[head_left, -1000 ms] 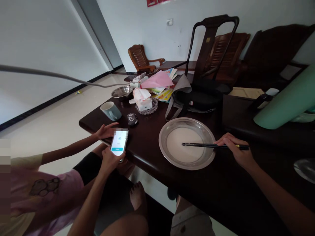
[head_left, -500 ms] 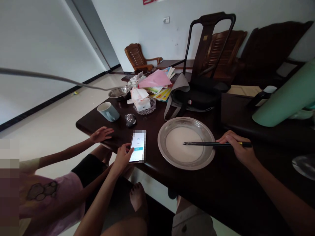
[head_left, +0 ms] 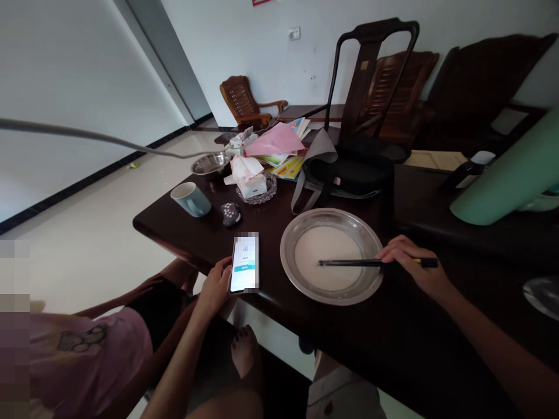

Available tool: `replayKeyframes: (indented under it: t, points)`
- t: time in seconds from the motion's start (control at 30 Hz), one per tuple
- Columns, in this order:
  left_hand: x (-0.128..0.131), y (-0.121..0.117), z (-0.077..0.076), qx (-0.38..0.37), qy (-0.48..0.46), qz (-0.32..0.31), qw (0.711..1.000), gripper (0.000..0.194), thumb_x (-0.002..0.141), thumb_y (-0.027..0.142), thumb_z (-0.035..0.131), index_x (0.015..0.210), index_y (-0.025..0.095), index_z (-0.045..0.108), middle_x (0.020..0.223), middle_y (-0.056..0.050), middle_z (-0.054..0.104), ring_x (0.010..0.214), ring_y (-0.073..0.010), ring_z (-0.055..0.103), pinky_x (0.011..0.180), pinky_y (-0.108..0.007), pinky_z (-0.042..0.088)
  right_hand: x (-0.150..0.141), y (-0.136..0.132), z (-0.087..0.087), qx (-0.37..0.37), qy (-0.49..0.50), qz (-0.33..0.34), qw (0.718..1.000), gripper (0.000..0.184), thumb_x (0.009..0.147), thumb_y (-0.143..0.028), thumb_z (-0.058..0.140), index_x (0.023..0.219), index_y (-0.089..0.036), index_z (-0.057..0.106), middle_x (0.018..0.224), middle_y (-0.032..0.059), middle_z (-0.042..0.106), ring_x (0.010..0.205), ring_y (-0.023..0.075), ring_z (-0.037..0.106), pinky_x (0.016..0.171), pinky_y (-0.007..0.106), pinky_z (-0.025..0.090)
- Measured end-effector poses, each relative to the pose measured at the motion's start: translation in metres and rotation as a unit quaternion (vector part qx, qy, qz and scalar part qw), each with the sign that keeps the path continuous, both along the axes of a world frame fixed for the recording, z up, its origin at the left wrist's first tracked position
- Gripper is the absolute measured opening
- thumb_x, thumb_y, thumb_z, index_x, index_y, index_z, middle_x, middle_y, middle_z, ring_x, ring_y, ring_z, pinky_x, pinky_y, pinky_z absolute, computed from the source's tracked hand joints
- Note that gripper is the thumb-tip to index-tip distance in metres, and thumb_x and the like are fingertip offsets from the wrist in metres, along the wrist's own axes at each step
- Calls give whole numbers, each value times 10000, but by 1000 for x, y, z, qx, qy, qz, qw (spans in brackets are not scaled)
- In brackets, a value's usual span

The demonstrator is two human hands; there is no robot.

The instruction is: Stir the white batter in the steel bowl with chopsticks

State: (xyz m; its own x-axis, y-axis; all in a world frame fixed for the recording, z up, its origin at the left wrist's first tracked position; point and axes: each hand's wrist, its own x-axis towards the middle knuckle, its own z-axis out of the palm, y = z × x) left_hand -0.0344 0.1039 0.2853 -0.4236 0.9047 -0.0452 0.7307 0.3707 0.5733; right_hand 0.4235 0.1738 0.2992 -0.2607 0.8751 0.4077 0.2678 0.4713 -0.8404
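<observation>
My left hand is closed on the left edge of a smartphone with a lit screen, at the table's front edge. I cannot tell whether the phone rests on the wood. In my right hand is a pair of black chopsticks, held nearly level. They cross the rim of a wide metal bowl, and their tips reach into the whitish liquid inside it.
A person in a pink shirt sits at my left. On the dark table stand a mug, a grey dotted object, a tissue pack, a small metal bowl, a black bag and a green cylinder.
My left hand has carried the phone right, away from the other person, whose reaching hand has drawn back. The chopstick tips have shifted slightly left and down in the liquid.
</observation>
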Motion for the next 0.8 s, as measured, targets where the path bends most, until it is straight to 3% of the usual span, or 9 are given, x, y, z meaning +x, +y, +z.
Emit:
replayKeyframes:
  t: [0.1, 0.2, 0.3, 0.43, 0.6, 0.73, 0.8]
  points:
    - [9, -13, 6, -30, 17, 16, 999, 576, 881, 419, 350, 1355, 135, 510, 1059, -137, 617, 941, -273, 633, 856, -445, 500, 1, 1, 0, 2, 27, -48, 998, 300, 929, -380, 546, 724, -265, 733, 777, 43, 697, 765, 225, 634, 743, 412, 512]
    - [21, -27, 13, -32, 113, 34, 992, 549, 913, 454, 330, 1390, 243, 500, 1041, -113, 542, 888, -271, 616, 817, -468, 500, 3, 1, -1, -11, 48, -32, 998, 347, 943, -378, 516, 686, -257, 715, 738, 43, 686, 721, 221, 628, 705, 409, 516]
    - [31, -37, 17, 4, 217, -17, 976, 492, 934, 417, 336, 1348, 284, 566, 981, -101, 498, 939, -274, 562, 846, -442, 482, 3, 0, -1, -14, 15, -4, 1000, 317, 935, -385, 531, 723, -259, 730, 776, 44, 705, 760, 220, 631, 739, 402, 522]
    - [39, -42, 19, -9, 307, -57, 950, 437, 936, 391, 370, 1275, 321, 637, 983, -114, 492, 923, -288, 503, 835, -458, 456, 4, 1, 0, -8, 40, -37, 998, 328, 944, -375, 521, 710, -268, 724, 760, 37, 690, 742, 210, 629, 722, 390, 516]
    - [42, -44, 24, 15, 318, -25, 948, 461, 942, 404, 353, 1306, 291, 613, 984, -118, 473, 913, -283, 487, 823, -446, 442, 3, 1, 1, -14, 7, -5, 1000, 318, 929, -405, 538, 712, -269, 726, 771, 41, 714, 767, 227, 635, 741, 408, 518]
    - [42, -47, 25, 13, 305, -20, 952, 486, 933, 416, 354, 1310, 245, 609, 1006, -136, 469, 922, -302, 478, 814, -466, 442, 4, 1, 2, -10, 27, -45, 999, 335, 935, -404, 526, 700, -268, 721, 765, 42, 699, 745, 220, 632, 731, 401, 516]
    - [42, -48, 23, 9, 301, -23, 953, 485, 930, 417, 360, 1304, 239, 613, 1009, -138, 469, 927, -305, 478, 813, -468, 444, 4, 1, 3, -19, 37, -30, 999, 357, 945, -381, 511, 678, -260, 715, 745, 43, 691, 723, 214, 632, 710, 392, 513]
